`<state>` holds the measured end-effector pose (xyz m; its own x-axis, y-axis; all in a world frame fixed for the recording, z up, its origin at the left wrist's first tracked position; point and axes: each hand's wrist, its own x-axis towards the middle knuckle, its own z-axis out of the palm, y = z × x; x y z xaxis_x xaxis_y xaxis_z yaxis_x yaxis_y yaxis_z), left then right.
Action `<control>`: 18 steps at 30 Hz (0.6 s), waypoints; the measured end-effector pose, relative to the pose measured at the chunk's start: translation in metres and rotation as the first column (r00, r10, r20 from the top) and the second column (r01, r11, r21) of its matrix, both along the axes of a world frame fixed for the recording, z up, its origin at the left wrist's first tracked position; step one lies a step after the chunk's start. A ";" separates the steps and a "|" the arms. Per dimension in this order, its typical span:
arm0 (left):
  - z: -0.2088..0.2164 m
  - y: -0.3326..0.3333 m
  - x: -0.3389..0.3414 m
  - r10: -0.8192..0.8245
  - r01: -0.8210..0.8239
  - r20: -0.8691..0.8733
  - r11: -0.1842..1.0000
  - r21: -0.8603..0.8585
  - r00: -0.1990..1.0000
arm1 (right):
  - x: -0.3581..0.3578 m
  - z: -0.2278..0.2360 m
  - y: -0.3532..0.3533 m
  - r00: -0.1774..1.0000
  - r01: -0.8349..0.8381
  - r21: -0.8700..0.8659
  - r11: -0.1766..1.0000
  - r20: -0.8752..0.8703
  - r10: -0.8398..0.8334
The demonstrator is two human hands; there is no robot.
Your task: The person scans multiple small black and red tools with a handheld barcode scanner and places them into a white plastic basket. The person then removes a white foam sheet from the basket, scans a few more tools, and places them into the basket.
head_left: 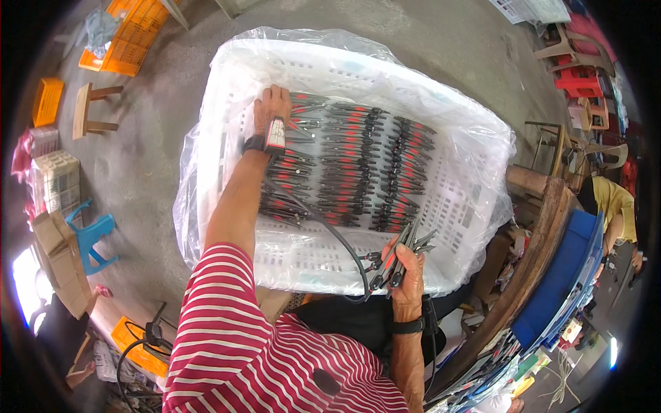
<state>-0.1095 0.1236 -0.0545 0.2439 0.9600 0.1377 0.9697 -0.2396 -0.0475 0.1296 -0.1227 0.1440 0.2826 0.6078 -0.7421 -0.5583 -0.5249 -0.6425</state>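
Observation:
Inside a white plastic basket (475, 124) lined with clear plastic, several slim black-and-red tools (348, 162) lie stacked in three columns. Their ends look pointed; I cannot make out their exact kind. My left hand (274, 109) is at the far end of the left column, touching it or close against it, knuckles up, fingertips hidden. Over the near rim, my right hand (407, 270) is closed round a bunch of the same tools (394, 260), grey pointed ends fanning up and right. A dark cable (334, 230) loops across the basket between my hands.
Right of the basket stands a wooden-edged bench (530, 275) with a blue tray (561, 275). At left are a wooden stool (86, 113), a blue plastic stool (93, 237) and orange crates (131, 38). Another person in yellow (615, 206) is at far right.

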 end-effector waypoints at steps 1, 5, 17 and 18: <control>0.001 0.000 0.000 0.008 -0.008 0.020 1.000 -0.006 1.000 | 0.000 0.000 0.000 1.000 0.001 -0.002 1.000 0.003 -0.001; 0.005 0.000 0.000 0.023 -0.022 0.061 1.000 -0.021 0.998 | 0.001 -0.002 -0.001 1.000 0.009 0.003 1.000 0.003 -0.009; 0.009 -0.020 0.003 -0.009 0.001 0.419 1.000 0.020 0.908 | 0.000 0.004 0.004 0.997 0.060 0.022 0.998 -0.052 -0.059; 0.008 -0.019 0.005 -0.047 0.032 0.402 0.999 0.042 0.914 | -0.001 0.004 0.004 0.996 0.076 0.012 0.997 -0.043 -0.076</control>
